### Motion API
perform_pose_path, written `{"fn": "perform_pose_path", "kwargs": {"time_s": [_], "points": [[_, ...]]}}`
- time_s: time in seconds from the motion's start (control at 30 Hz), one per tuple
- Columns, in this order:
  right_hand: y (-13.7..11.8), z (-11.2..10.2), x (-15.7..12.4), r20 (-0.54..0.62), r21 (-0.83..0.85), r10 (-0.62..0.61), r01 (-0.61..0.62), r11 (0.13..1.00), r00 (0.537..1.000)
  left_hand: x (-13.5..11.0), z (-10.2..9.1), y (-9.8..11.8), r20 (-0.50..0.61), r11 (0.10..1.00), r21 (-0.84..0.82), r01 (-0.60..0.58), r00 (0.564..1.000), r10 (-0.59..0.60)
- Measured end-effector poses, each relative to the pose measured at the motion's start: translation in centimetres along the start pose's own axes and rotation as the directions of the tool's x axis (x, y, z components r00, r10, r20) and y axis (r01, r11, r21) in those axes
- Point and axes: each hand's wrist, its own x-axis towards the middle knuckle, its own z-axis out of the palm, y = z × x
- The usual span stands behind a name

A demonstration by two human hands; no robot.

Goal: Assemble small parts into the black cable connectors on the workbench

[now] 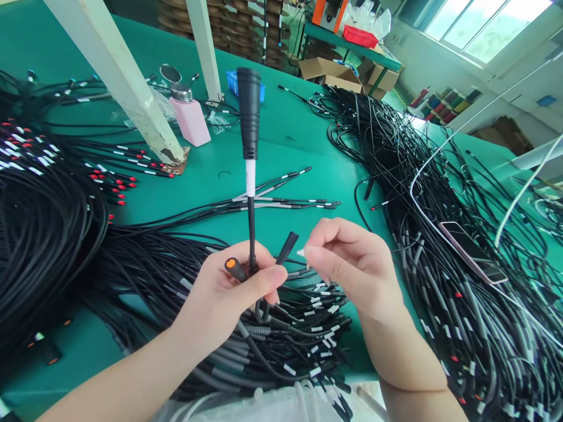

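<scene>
My left hand (240, 281) is closed around a black cable assembly with several ends. Its large ribbed black connector (249, 111) stands upright above the fist, with a white label (250, 177) just below it. A smaller connector with an orange face (231, 264) pokes out by the index finger, and a slim black connector (288, 247) tilts out past the thumb. Close to that slim end, my right hand (347, 261) pinches a small white pointed piece (301, 252) between thumb and index finger. A small gap separates the two. What the white piece is, I cannot make out.
Bundled black cables (281, 346) lie beneath my hands, with a coiled heap (39, 234) at left and a long pile (422, 223) at right. A phone (472, 252) rests on that pile. White posts (127, 82), a pink pump bottle (190, 120) and a blue bin (261, 92) stand farther back.
</scene>
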Motion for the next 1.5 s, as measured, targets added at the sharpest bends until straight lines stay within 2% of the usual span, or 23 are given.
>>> {"fn": "perform_pose_path", "kwargs": {"time_s": [0.1,0.17,0.3,0.43,0.57,0.77,0.9,1.1,1.5], "points": [[-0.1,0.1,0.3,-0.003,0.128,0.104,-0.103,0.986,0.995,0.2,-0.1,-0.1,0.052,1.0,0.017,0.011,0.999,-0.012],[-0.1,0.3,0.4,0.041,0.172,0.15,-0.155,0.973,0.988,0.4,0.0,-0.1,0.091,0.998,0.049,0.05,0.994,-0.054],[0.0,0.7,0.1,0.116,0.23,0.135,-0.159,0.96,0.984,0.4,0.5,0.3,0.106,0.994,0.08,0.08,0.99,-0.089],[0.1,0.6,-0.3,0.069,0.014,0.035,-0.036,0.999,0.997,-0.2,1.3,0.9,-0.022,0.99,0.132,0.048,0.999,-0.045],[0.3,0.1,-0.5,0.043,-0.175,-0.088,0.094,0.98,0.995,-0.7,1.6,1.2,-0.056,0.988,0.129,0.083,0.996,-0.076],[0.6,0.4,-0.9,-0.033,-0.236,-0.17,0.157,0.959,0.985,-0.8,1.6,1.2,-0.094,0.989,0.092,0.112,0.99,-0.103],[0.2,0.6,-1.0,0.004,-0.311,-0.222,0.213,0.926,0.975,-0.6,1.2,0.9,-0.083,0.991,0.1,0.094,0.993,-0.086],[-0.3,0.6,-0.9,0.052,-0.361,-0.255,0.257,0.897,0.965,-0.2,0.2,-0.2,0.03,0.995,0.102,0.012,0.999,-0.015],[-0.6,0.5,-1.1,0.063,-0.403,-0.264,0.266,0.876,0.963,0.0,0.3,-0.1,0.009,0.993,0.122,0.006,1.0,-0.007]]}}
